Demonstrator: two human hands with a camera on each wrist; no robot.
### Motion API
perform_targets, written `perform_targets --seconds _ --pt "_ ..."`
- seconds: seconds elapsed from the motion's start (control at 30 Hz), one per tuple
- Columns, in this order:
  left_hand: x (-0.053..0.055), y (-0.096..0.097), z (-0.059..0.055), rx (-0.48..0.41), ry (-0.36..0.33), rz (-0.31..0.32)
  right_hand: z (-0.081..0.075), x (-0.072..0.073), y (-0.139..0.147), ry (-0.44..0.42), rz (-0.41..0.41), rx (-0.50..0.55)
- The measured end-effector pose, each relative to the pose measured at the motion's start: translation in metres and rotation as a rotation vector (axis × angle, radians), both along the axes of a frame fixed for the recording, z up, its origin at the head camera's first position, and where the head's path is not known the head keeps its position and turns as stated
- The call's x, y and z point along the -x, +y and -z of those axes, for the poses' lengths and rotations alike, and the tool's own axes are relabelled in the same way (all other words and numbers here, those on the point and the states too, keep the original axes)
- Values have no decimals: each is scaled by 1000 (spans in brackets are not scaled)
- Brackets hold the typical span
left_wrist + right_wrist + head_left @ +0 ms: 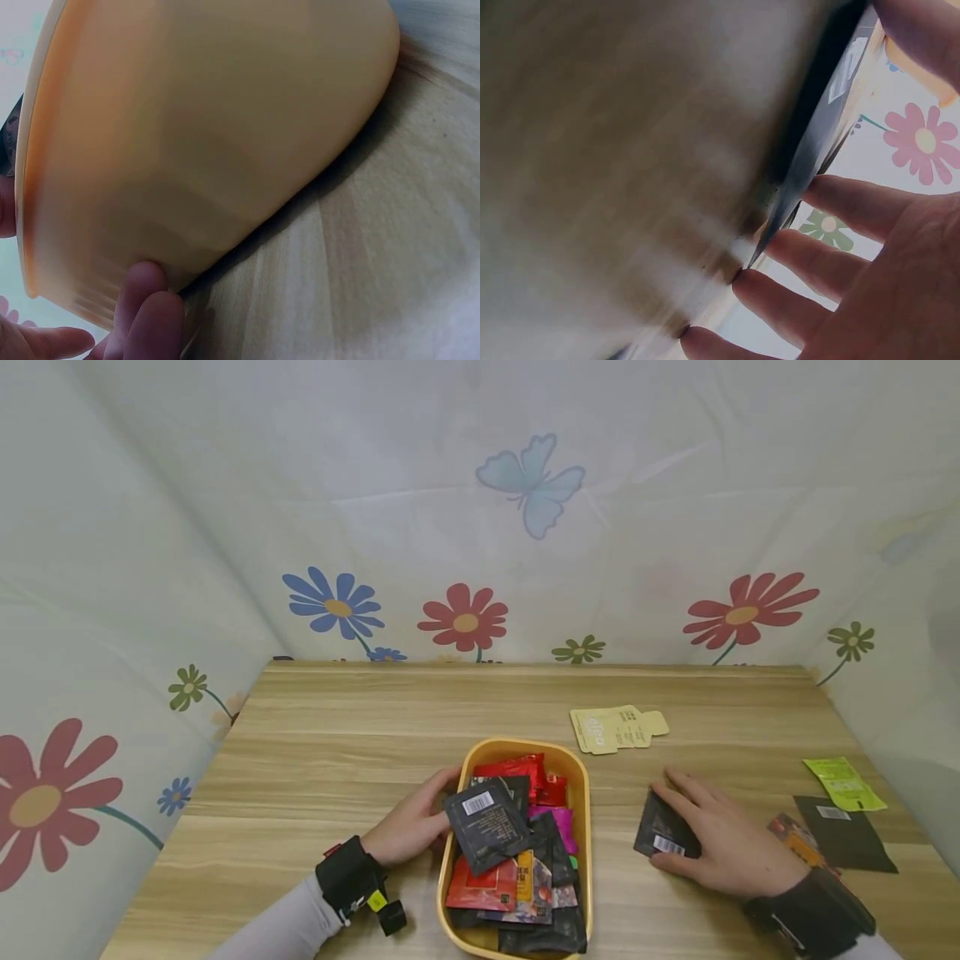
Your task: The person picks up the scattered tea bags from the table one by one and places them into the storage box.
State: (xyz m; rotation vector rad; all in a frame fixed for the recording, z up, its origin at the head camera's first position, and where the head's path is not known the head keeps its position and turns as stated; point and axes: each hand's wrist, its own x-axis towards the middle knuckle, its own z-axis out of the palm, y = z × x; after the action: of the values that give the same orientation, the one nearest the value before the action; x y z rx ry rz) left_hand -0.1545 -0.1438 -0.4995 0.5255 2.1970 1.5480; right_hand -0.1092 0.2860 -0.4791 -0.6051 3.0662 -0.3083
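A yellow plastic bin [583, 793] stands before me, filled with small flat sachets, red, black and magenta among them. My left hand [408, 822] holds its left side: in the left wrist view the fingers [154, 319] touch the outer wall and a fingertip reaches the rim. A black sachet with a barcode [487, 822] lies on top of the pile by that hand. To the right of the bin, my right hand [723, 843] holds another black sachet [660, 827] at the table, thumb and fingers at its edges. The right wrist view shows this sachet [810, 142] edge-on, tilted.
A pale yellow packet [618, 729] lies flat behind the bin to the right. At the far right, a lime-green sachet [843, 783] overlaps a larger black one [847, 843], with a patterned sachet [798, 839] beside them. A flowered curtain [637, 560] hangs behind the wooden table [360, 718].
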Motion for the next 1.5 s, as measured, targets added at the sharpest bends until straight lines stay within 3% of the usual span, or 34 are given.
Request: perform_targets --seconds 0.53,0.77,1.03,1.2,1.5 --pt "0 0 0 6 12 -2 -12 8 -18 9 -9 92" --pt "0 0 0 15 15 -1 -12 11 -27 21 -53 66" --pt "1 0 0 19 30 2 -13 13 -35 -21 10 72" --pt "1 0 -1 33 45 1 -23 14 -44 -14 -1 107" --pt "0 0 -1 39 56 -3 -58 24 -74 116 -139 139"
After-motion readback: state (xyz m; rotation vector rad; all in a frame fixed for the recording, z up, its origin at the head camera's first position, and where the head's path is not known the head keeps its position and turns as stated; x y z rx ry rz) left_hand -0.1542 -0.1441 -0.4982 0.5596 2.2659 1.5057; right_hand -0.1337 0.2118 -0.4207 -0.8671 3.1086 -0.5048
